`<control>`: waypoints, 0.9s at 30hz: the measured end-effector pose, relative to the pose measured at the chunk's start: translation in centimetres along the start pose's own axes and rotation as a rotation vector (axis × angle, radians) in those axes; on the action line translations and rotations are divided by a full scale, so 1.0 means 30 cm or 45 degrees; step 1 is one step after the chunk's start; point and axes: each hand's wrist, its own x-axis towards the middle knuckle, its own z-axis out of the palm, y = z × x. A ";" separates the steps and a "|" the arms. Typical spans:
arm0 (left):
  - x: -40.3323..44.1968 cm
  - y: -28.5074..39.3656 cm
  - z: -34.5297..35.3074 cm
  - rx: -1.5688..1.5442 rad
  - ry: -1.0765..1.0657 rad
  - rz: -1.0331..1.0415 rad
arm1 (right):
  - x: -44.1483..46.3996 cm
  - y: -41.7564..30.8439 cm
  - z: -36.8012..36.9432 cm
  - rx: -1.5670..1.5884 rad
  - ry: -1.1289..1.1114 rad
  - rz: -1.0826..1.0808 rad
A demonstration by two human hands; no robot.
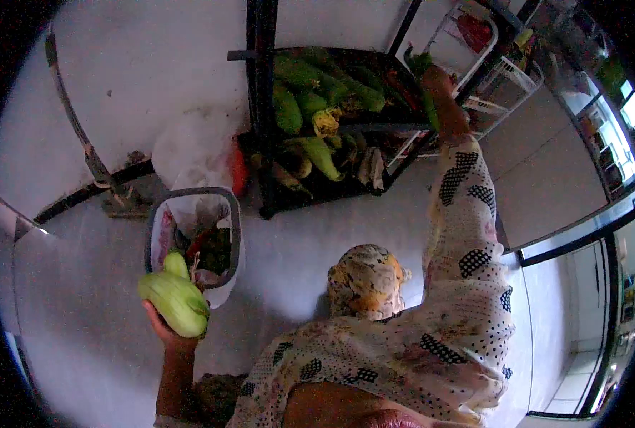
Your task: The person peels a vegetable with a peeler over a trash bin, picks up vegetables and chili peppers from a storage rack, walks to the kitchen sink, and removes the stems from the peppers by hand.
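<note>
Across a pale floor, near a black rack, with green vegetables heaped on the upper shelf and more produce below, probably grouped by kind and kept off the ground. Beside the rack, a lined bin, open-topped, with dark leafy scraps inside, perhaps for easy dropping-in. In the left hand, at the near edge of the bin, a large pale green gourd, with a smaller one against its far side. Fingers curled under and around the large gourd, apparently to carry the weight from below. Out at full stretch, the right hand, by the right end of the upper shelf, next to a long green vegetable; too dim to tell whether with fingers closed on it or merely touching
</note>
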 end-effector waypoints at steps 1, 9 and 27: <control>0.001 0.008 0.006 -0.037 -0.039 -0.012 | -0.007 -0.036 0.043 -0.186 0.043 0.095; -0.036 -0.021 -0.007 0.100 -0.070 0.097 | -0.034 -0.225 0.295 -0.775 0.477 0.657; 0.087 -0.020 -0.060 -0.452 -0.583 -0.259 | -0.355 -1.104 1.357 0.511 0.345 0.521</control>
